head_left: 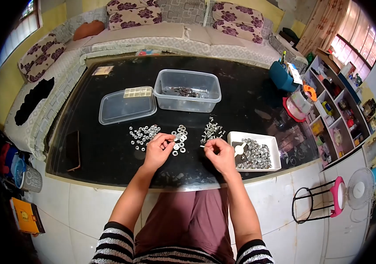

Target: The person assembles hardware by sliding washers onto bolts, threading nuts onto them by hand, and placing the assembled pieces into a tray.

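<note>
1. Patterned sofas (166, 33) line the room beyond the white tray (275, 152), which sits on a glossy black table (188, 170).
2. Both bare forearms reach over the table edge left of the tray, fingers turned inward.
3. Just beside the tray's left wall, the right hand (221, 155) curls, its thumb and forefinger near small metal screws (213, 130); whether they meet or pinch one, I cannot tell.
4. Farther left of the tray, the left hand (157, 151) bends loosely, fingertips at flat, ring-shaped washers (182, 138); its grip is unclear too.
5. Smaller metal pieces (143, 132) lie scattered farthest left of the tray.
6. Rounded, shiny metal parts (257, 154) heap inside the tray.
7. Beyond the tray and to its left stands a translucent plastic tub (188, 104) holding dark pieces, its flat lid (126, 111) alongside.
</note>
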